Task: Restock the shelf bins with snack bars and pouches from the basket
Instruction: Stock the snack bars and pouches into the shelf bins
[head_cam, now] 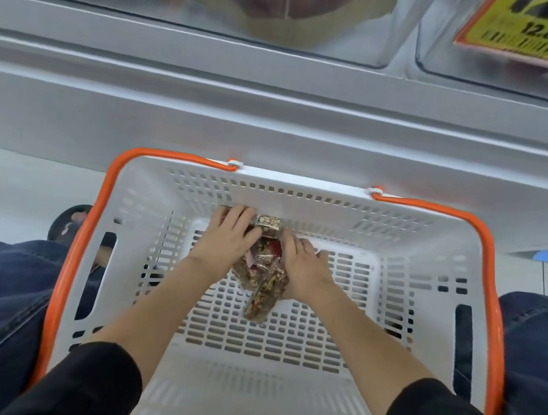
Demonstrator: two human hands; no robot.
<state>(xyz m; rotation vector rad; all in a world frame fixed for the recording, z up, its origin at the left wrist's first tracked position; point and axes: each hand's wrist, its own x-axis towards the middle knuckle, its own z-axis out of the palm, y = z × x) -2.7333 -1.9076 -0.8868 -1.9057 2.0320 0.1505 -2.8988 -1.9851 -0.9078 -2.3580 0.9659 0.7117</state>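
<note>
Hands (231,233) (303,262) gathering bars (262,275), basket (427,295) centre.

Shop: price tag (543,30), shopping basket (302,190).

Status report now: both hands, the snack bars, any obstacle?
Left hand and right hand gathering clear-wrapped nut snack bars in white perforated plastic basket. Grip partly hidden. Clear shelf bins above. Nothing blocking.

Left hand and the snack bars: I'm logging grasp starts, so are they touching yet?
Touching. The head view shows the left hand lying on the far end of the pile of snack bars, its fingers over the top bar, with no gap visible.
</note>
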